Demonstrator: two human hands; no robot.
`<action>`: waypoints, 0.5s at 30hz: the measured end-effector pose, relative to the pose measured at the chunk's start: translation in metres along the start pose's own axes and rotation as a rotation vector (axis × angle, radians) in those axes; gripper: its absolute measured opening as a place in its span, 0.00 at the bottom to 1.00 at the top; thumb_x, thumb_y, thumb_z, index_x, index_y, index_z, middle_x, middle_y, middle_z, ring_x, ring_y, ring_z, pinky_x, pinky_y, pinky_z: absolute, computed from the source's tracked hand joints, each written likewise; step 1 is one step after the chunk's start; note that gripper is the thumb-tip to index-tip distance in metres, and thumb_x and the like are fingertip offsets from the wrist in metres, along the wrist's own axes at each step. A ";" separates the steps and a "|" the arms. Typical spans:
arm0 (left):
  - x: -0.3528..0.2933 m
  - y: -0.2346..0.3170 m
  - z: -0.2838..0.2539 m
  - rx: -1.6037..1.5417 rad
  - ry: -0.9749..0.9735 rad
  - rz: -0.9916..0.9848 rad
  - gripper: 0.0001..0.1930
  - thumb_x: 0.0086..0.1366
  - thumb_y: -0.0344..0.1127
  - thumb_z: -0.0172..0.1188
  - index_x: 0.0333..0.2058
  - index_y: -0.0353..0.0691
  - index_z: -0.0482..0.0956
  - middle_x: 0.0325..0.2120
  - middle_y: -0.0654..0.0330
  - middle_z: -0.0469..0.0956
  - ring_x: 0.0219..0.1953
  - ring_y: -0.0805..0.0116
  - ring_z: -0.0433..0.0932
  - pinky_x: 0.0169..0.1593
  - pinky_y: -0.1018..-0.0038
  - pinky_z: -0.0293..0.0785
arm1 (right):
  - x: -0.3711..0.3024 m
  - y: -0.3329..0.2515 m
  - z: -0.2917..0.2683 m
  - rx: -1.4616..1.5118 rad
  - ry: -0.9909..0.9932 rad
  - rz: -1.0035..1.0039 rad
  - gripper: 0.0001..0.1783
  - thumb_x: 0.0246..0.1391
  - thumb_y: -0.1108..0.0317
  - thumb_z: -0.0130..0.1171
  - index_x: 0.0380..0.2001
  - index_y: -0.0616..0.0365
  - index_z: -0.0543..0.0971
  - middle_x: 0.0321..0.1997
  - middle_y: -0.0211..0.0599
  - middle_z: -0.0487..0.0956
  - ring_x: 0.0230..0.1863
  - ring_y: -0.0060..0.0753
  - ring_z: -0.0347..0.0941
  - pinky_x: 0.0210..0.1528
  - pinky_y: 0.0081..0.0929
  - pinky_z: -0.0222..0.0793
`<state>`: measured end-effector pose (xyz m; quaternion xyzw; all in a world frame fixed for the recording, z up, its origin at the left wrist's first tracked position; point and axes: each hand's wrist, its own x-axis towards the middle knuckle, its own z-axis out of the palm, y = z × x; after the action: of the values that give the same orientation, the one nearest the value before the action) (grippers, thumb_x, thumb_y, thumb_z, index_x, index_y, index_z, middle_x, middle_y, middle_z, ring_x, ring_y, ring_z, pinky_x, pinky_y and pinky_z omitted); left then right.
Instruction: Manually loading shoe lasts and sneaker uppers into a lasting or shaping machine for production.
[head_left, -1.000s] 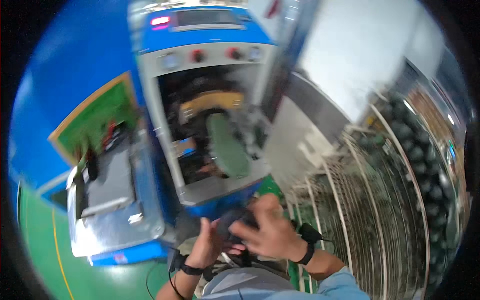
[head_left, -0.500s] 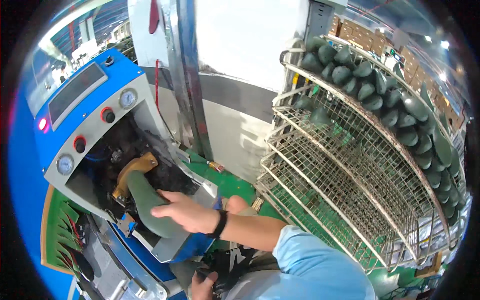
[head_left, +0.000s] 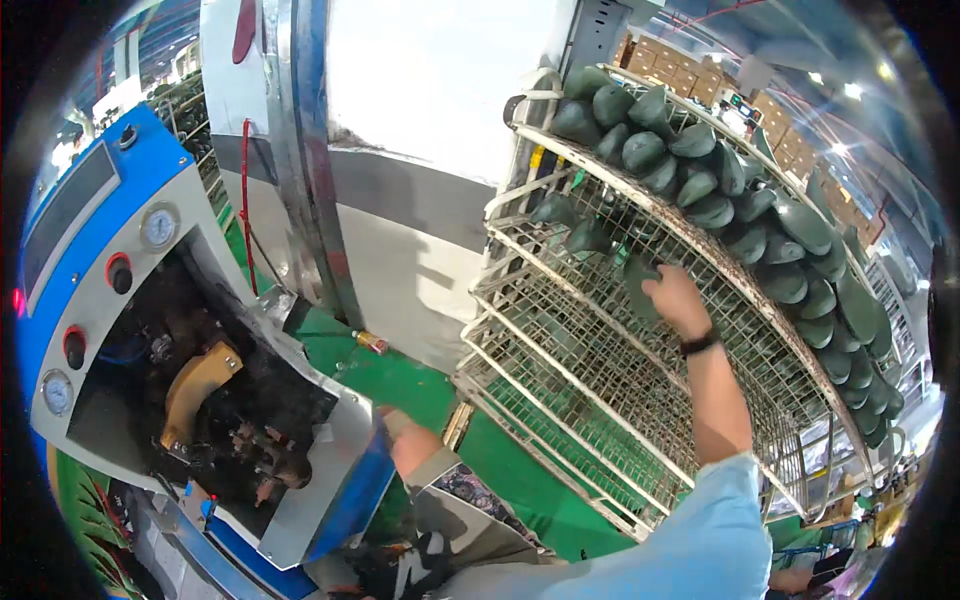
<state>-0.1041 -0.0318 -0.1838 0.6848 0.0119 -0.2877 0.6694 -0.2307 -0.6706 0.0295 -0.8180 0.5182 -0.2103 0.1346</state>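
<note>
My right hand [head_left: 678, 300], with a black band at the wrist, reaches out to the wire rack on the right. Its fingers are closed on a dark green shoe last [head_left: 640, 288], which is over the rack's second shelf [head_left: 600, 330]. Two more lasts [head_left: 586, 236] sit close by on that shelf, to the left of my hand. My left hand is out of sight. At the left stands a blue and grey machine [head_left: 195, 205]; in its dark opening a curved brass-coloured piece [head_left: 197, 393] has no last against it.
Many dark green lasts [head_left: 710, 210] crowd the rack's top shelf. Lower wire shelves [head_left: 560, 440] sit beneath. A metal post [head_left: 300, 150] and a white and grey wall panel [head_left: 410, 250] stand between machine and rack. A small tube [head_left: 370, 342] lies on the green floor.
My right hand has carried the last from the machine to the rack on the right. The view has turned right, and my left hand has gone out of sight.
</note>
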 end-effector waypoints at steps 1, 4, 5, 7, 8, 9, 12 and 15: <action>0.000 0.003 -0.005 0.004 0.022 -0.005 0.26 0.63 0.43 0.68 0.53 0.33 0.73 0.44 0.55 0.78 0.43 0.63 0.76 0.51 0.68 0.72 | 0.020 0.004 0.005 0.127 -0.078 0.166 0.22 0.53 0.63 0.61 0.43 0.73 0.78 0.36 0.50 0.82 0.39 0.46 0.82 0.33 0.42 0.82; -0.010 0.017 -0.025 0.009 0.142 0.011 0.26 0.65 0.43 0.65 0.55 0.32 0.72 0.47 0.54 0.77 0.47 0.61 0.75 0.54 0.66 0.71 | 0.094 0.051 0.026 0.224 -0.180 0.071 0.15 0.53 0.64 0.61 0.36 0.69 0.79 0.32 0.41 0.78 0.34 0.40 0.81 0.25 0.37 0.82; -0.023 0.024 -0.042 0.020 0.233 0.022 0.26 0.65 0.43 0.64 0.55 0.32 0.71 0.48 0.53 0.77 0.48 0.61 0.75 0.55 0.65 0.71 | 0.084 0.009 0.039 0.421 -0.211 0.145 0.13 0.52 0.65 0.62 0.32 0.67 0.78 0.30 0.40 0.77 0.30 0.38 0.78 0.28 0.38 0.82; -0.041 0.035 -0.076 0.013 0.369 0.068 0.26 0.67 0.42 0.62 0.57 0.31 0.71 0.50 0.52 0.76 0.51 0.60 0.75 0.58 0.64 0.70 | 0.109 0.002 0.053 0.380 -0.321 0.215 0.14 0.52 0.65 0.63 0.36 0.67 0.77 0.35 0.40 0.75 0.37 0.40 0.77 0.32 0.40 0.83; -0.063 0.044 -0.104 0.023 0.459 0.101 0.26 0.67 0.42 0.61 0.57 0.31 0.70 0.51 0.52 0.76 0.52 0.59 0.74 0.59 0.64 0.69 | 0.096 -0.030 0.064 0.336 -0.295 0.219 0.15 0.52 0.65 0.63 0.37 0.68 0.77 0.35 0.40 0.76 0.39 0.43 0.76 0.33 0.41 0.83; -0.086 0.051 -0.127 0.012 0.551 0.143 0.26 0.68 0.42 0.60 0.58 0.31 0.70 0.52 0.51 0.76 0.54 0.59 0.74 0.60 0.63 0.69 | 0.103 -0.019 0.076 0.326 -0.203 0.173 0.19 0.54 0.62 0.62 0.41 0.69 0.78 0.37 0.42 0.78 0.40 0.43 0.77 0.32 0.41 0.80; -0.158 0.063 -0.220 -0.003 0.760 0.341 0.26 0.69 0.42 0.57 0.60 0.31 0.69 0.55 0.50 0.75 0.58 0.58 0.73 0.63 0.61 0.68 | 0.123 -0.001 0.072 -0.203 -0.156 -0.491 0.24 0.56 0.61 0.56 0.51 0.69 0.77 0.46 0.55 0.82 0.44 0.48 0.79 0.53 0.38 0.71; -0.215 -0.016 -0.319 0.271 1.199 0.337 0.25 0.68 0.37 0.59 0.59 0.28 0.70 0.53 0.51 0.77 0.56 0.63 0.76 0.63 0.67 0.68 | 0.117 -0.016 0.099 -0.081 0.012 -0.629 0.26 0.65 0.63 0.52 0.63 0.66 0.70 0.61 0.56 0.75 0.60 0.51 0.73 0.63 0.38 0.66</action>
<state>-0.1691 0.3437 -0.1303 0.7981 0.2401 0.2558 0.4899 -0.1266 -0.7693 -0.0268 -0.9416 0.2483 -0.2259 0.0272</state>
